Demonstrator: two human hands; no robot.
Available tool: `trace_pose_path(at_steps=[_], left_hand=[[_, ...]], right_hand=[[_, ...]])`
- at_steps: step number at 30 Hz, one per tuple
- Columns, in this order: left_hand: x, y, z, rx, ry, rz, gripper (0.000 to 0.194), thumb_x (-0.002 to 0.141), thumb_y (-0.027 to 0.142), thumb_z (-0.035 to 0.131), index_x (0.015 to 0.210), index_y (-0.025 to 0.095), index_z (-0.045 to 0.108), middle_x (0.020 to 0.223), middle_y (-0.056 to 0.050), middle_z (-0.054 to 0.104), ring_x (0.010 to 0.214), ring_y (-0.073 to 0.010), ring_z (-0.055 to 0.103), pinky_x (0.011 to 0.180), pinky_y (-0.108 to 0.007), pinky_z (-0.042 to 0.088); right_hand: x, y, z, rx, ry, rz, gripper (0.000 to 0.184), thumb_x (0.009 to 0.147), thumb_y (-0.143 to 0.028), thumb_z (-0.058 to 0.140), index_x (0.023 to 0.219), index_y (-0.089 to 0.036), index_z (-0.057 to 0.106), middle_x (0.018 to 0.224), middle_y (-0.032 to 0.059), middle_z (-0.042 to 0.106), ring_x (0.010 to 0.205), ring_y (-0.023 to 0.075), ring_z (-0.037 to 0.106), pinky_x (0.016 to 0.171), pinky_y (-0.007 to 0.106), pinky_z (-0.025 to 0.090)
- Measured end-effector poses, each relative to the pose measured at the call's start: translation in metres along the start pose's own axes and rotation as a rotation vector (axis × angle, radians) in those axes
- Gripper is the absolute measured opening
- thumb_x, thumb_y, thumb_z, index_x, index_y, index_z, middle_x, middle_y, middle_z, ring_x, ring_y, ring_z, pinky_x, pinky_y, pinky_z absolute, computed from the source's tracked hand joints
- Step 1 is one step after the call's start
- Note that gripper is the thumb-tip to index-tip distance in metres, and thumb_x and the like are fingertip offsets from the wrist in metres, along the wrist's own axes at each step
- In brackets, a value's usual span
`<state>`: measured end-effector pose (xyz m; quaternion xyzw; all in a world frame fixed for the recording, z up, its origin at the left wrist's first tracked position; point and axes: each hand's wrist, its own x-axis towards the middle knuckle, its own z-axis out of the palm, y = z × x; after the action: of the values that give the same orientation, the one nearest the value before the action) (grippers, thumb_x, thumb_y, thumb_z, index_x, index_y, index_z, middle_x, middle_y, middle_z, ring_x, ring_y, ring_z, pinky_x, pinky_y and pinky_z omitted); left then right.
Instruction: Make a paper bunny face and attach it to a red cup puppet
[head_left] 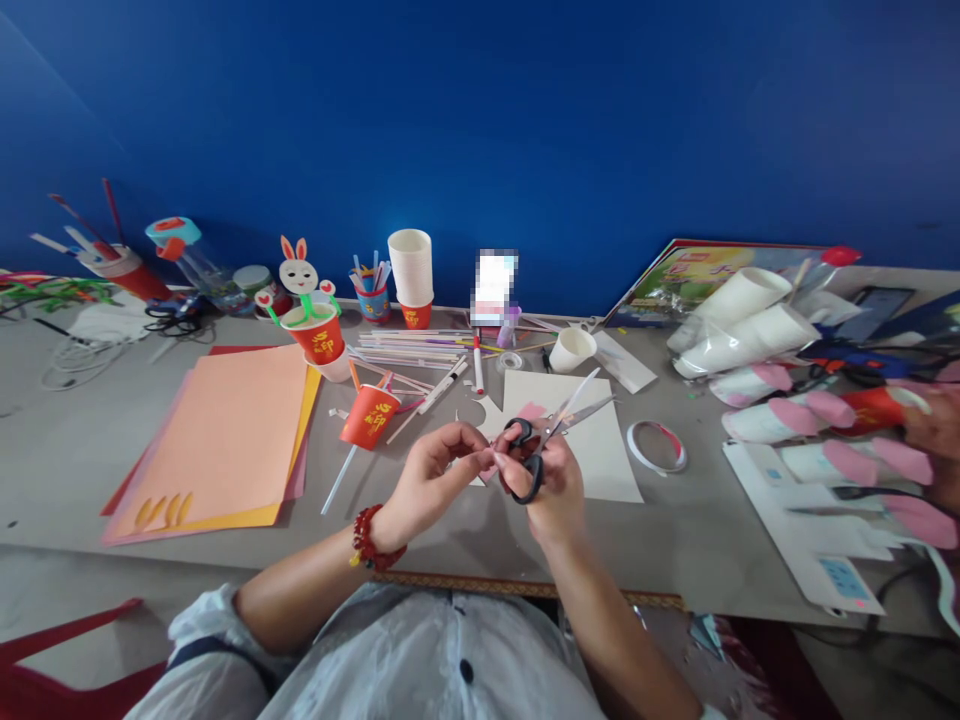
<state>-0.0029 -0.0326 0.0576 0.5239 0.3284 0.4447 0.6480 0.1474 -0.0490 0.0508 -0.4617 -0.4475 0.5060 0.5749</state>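
Note:
My right hand [555, 490] is closed around a pair of scissors [546, 437] with black handles, whose blades point away to the upper right and stand apart. My left hand [442, 475], with a red bead bracelet at the wrist, is closed in a pinch, its fingertips meeting those of my right hand. Whatever small thing lies between the fingertips is too hidden to name. Beneath the scissors lies a sheet of white paper [600, 455], with a bit of pink paper [531, 411] close to the blades.
Coloured paper sheets [240, 430] lie at the left. An orange cup [371, 416] leans near my left hand, and a rabbit figure [298, 275] stands in another cup behind. A tape roll [657, 447] sits right of the white sheet. A power strip [795, 530] and pink-tipped white cups [757, 422] occupy the right.

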Motion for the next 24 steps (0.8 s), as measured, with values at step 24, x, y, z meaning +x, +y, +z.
trace_pose_path(at_steps=[24], left_hand=[[0.008, 0.002, 0.005, -0.174, 0.135, 0.099, 0.018, 0.090, 0.029, 0.067, 0.080, 0.018, 0.058, 0.084, -0.002, 0.062, 0.079, -0.0133, 0.059, 0.077, -0.027, 0.047]], right_hand=[[-0.029, 0.014, 0.000, 0.041, -0.255, 0.263, 0.051, 0.068, -0.062, 0.078, 0.069, -0.021, 0.048, 0.058, -0.0042, 0.051, 0.050, 0.0089, 0.044, 0.048, 0.022, 0.036]])
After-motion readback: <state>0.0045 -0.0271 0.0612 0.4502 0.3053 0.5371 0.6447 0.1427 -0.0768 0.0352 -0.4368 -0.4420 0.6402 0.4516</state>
